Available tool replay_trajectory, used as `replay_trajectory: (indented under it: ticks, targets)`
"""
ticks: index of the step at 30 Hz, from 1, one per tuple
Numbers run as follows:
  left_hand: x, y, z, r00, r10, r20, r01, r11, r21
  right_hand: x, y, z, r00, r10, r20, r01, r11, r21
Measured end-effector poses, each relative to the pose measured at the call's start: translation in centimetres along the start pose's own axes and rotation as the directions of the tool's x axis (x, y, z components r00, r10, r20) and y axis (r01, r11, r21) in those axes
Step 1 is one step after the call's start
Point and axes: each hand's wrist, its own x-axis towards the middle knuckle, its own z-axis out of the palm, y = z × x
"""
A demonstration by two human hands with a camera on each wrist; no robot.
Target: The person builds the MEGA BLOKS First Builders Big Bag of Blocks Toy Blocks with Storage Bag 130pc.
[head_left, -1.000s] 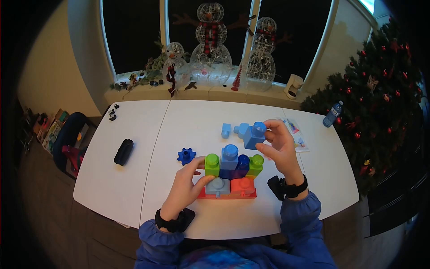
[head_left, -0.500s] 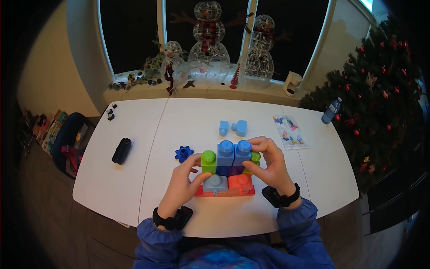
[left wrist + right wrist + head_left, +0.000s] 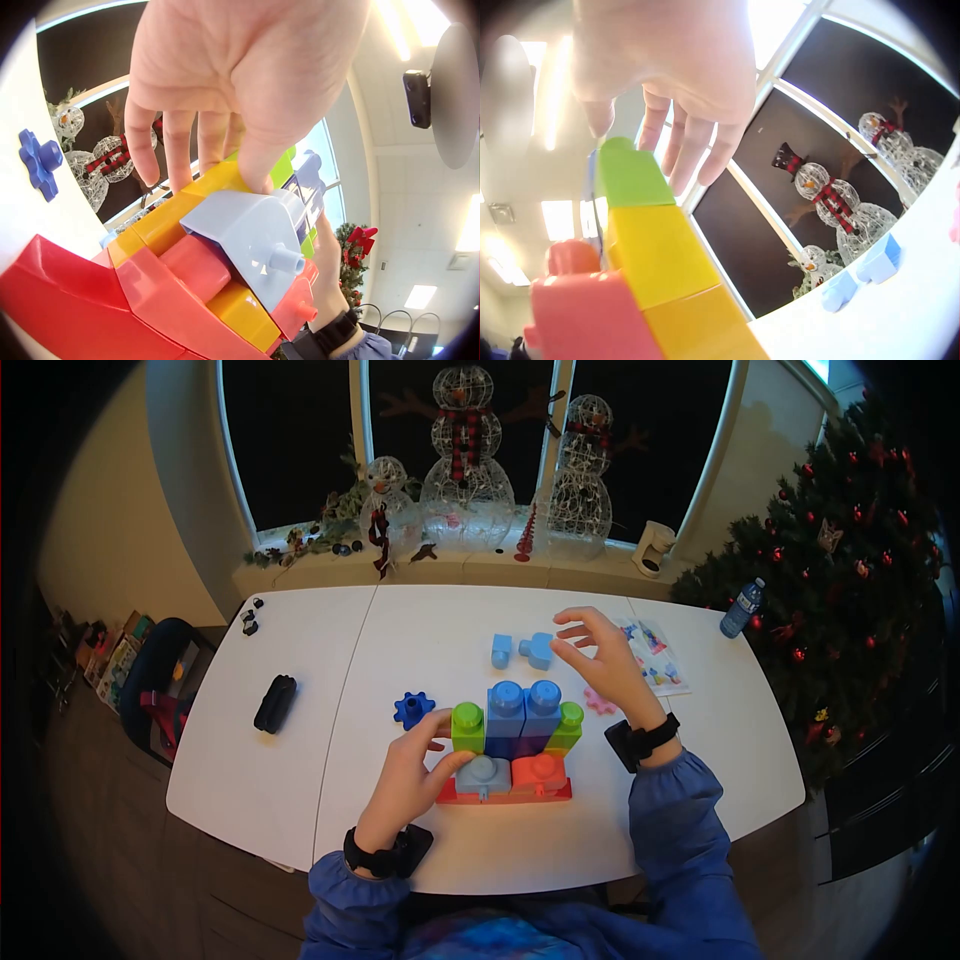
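A toy block build stands on the table before the person. Its red base (image 3: 500, 798) carries a grey-blue block (image 3: 484, 773) and a coral block (image 3: 539, 771) in front. Behind them rise two tall blue blocks (image 3: 506, 712) between a left green block (image 3: 467, 726) and a right green block (image 3: 569, 726). My left hand (image 3: 405, 768) grips the build's left end, thumb in front, fingers behind; yellow blocks (image 3: 221, 180) show there in the left wrist view. Holding nothing, my right hand (image 3: 608, 668) hovers beyond the build with fingers extended, close to a light blue block (image 3: 537, 651).
Another small light blue block (image 3: 501, 651) lies beside that one. A dark blue gear (image 3: 413, 710) is left of the build, a pink gear (image 3: 599, 702) right of it. Farther out are a black case (image 3: 275, 704), a printed sheet (image 3: 663, 670) and a water bottle (image 3: 742, 609).
My right hand brought a blue block to the build, set it beside the other tall blue one, let go and moved up and away. The left hand has kept its grip.
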Motion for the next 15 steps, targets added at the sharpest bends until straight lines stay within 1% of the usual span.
replay_trajectory:
  ticks: [1, 4, 6, 7, 10, 15]
  targets:
    - [0.0, 0.0, 0.0, 1.000, 0.000, 0.001, 0.000, 1.000, 0.000, 1.0, 1.2, 0.2, 1.000, 0.017, 0.021, -0.014, 0.988, -0.155]
    - [0.0, 0.0, 0.0, 1.000, 0.000, 0.002, 0.000, 1.000, 0.003, 2.7, 7.1, 2.2, 0.987, -0.067, 0.146, 0.119, 0.914, -0.388]
    - [0.0, -0.1, 0.0, 1.000, 0.001, 0.002, -0.001, 1.000, 0.002, 3.3, 9.2, 3.7, 0.978, 0.083, 0.190, 0.022, 0.869, -0.494]
    - [0.0, -0.1, 0.0, 1.000, 0.002, 0.002, -0.002, 1.000, 0.003, 3.6, 9.3, 4.3, 0.966, 0.158, 0.204, -0.022, 0.837, -0.546]
    - [0.0, -0.4, 0.0, 1.000, 0.015, 0.000, -0.015, 1.000, 0.007, 4.0, 10.2, 5.2, 0.959, 0.205, 0.198, -0.032, 0.767, -0.641]
    - [-0.1, -0.3, -0.1, 1.000, 0.017, -0.005, -0.017, 1.000, 0.007, 4.9, 13.2, 5.7, 0.959, 0.182, 0.218, -0.008, 0.783, -0.622]
